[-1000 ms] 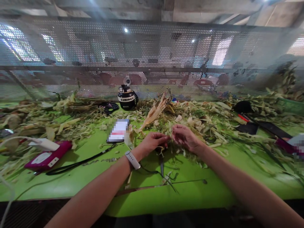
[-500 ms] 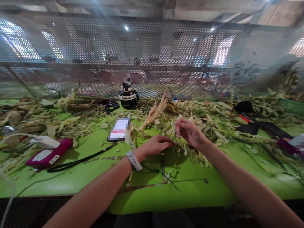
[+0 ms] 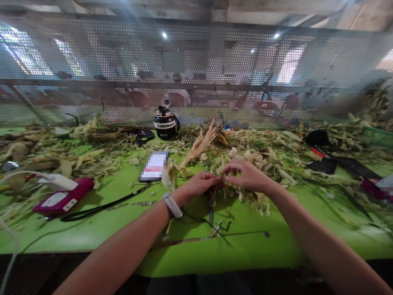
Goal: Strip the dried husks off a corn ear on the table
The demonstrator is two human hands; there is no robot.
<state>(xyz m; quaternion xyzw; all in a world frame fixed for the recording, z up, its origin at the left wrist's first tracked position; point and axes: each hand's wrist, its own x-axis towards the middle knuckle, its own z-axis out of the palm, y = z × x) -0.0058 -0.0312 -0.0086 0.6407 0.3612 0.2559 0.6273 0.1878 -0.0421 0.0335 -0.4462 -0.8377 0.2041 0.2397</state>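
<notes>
Bringing their fingertips close together, the left hand (image 3: 199,184) and the right hand (image 3: 249,176) are in the middle, above the smooth bright green table (image 3: 254,246). The thumb and forefinger of the left hand come together at the tips; the thumb and forefinger of the right hand are bent toward each other in a curve. Whether something thin is pinched there, I cannot tell, because it is too small and blurred. The small heap of pale green, finely shredded husk (image 3: 256,203) lies on the table just below the right hand. A narrow grey pointed tool (image 3: 211,215), partly hidden, lies below the left hand.

On the left wrist there is a white watch strap (image 3: 172,205). Beyond the hands, a long, dry, straw-coloured corn husk (image 3: 199,148) lies slantwise among loose leaves. To its left is a flat phone with a lit white screen (image 3: 156,164), and behind this phone a round black bottle with a white "ENERGY" band (image 3: 165,124) stands upright. At the far left, a white plug-in adapter (image 3: 61,183) sits on a purple power strip (image 3: 66,199), near a black cord strap (image 3: 102,210).
</notes>
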